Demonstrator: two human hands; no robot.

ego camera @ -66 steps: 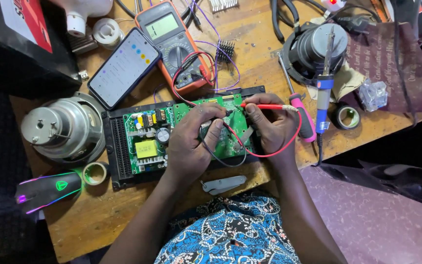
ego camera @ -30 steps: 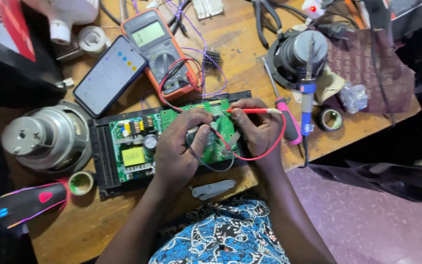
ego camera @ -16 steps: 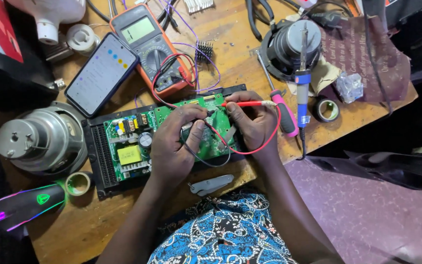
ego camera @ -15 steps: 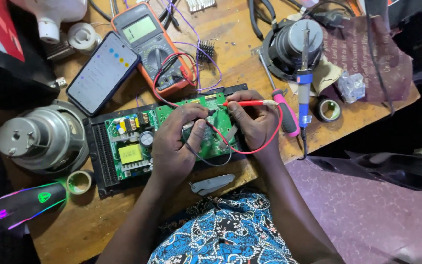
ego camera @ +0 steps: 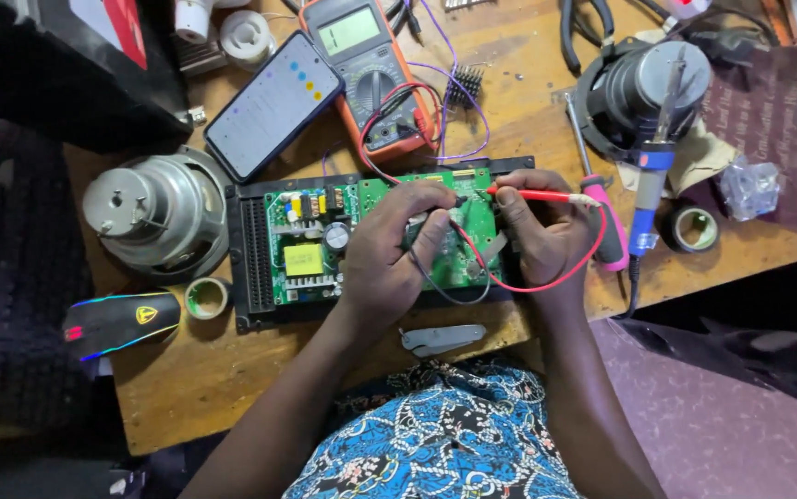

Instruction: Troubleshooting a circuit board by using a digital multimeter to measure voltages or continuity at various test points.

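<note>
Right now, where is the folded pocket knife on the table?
In the head view, the folded pocket knife lies at the near edge of the wooden table, just below the green circuit board, between the person's forearms.

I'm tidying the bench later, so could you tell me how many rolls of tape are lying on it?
2: one roll of tape by the circuit board's left end, another roll beside the soldering iron. Clutter may hide more.

I see a worn wooden workbench (ego camera: pixel 232 388) carrying a green circuit board in a black frame (ego camera: pixel 306 249), an orange multimeter (ego camera: pixel 366 74), a black smartphone (ego camera: pixel 273 106), a silver speaker driver (ego camera: pixel 153 212), a folded grey pocket knife (ego camera: pixel 443 338) and a small tape roll (ego camera: pixel 206 298).
</note>
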